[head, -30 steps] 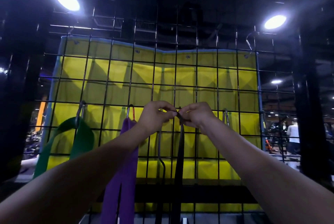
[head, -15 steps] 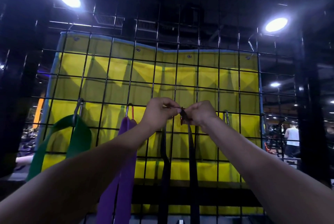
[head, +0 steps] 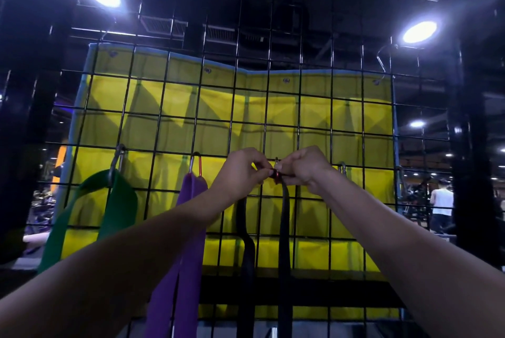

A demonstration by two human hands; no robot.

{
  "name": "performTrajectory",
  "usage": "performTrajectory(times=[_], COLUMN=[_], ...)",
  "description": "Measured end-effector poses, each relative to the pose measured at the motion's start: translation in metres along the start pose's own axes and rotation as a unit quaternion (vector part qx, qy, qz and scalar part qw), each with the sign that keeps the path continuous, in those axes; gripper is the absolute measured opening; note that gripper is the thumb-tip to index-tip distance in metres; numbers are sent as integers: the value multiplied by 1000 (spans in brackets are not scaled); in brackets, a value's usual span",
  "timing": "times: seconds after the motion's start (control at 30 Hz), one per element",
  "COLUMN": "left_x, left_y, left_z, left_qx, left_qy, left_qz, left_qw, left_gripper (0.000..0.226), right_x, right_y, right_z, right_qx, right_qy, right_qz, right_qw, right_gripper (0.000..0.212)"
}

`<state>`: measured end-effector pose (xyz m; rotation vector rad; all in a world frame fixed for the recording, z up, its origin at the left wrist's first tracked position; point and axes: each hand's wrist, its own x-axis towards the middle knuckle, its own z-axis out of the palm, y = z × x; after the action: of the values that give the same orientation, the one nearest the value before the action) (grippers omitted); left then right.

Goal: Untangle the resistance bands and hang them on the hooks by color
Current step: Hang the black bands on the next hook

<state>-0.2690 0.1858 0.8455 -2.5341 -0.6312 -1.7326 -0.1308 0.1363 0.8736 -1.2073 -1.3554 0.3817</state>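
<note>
hands (head: 274,171) cover the top of the black band (head: 284,228) and most of its hook (head: 276,173), so seating unclear; purple band (head: 188,242) and black band run off bottom edge.

Over the last second the black band (head: 284,228) has spread from one narrow strip into two separate strands. A red clip (head: 276,174) now shows between the left hand (head: 240,173) and right hand (head: 304,167), fingertips closer together.
</note>
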Motion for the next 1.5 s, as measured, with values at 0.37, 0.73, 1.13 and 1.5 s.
performTrajectory(times=[0.37,0.73,1.13,1.5], left_x=[-16,-24,-38,-6], left_y=[-2,0,3,27], left_z=[2,7,15,30], left_qx=[21,-15,-36,-47], left_qy=[-45,-5,78,98], left_qz=[5,-30,-117,-212], left_qw=[999,999,989,971], left_gripper=[4,6,23,15], right_x=[-9,-15,-42,-30], right_y=[2,16,55,46], right_z=[0,2,10,10], right_qx=[27,24,-126,-157], right_qy=[-6,4,41,114], right_qz=[7,-38,-190,-226], right_qw=[1000,999,973,955], right_gripper=[13,11,48,18])
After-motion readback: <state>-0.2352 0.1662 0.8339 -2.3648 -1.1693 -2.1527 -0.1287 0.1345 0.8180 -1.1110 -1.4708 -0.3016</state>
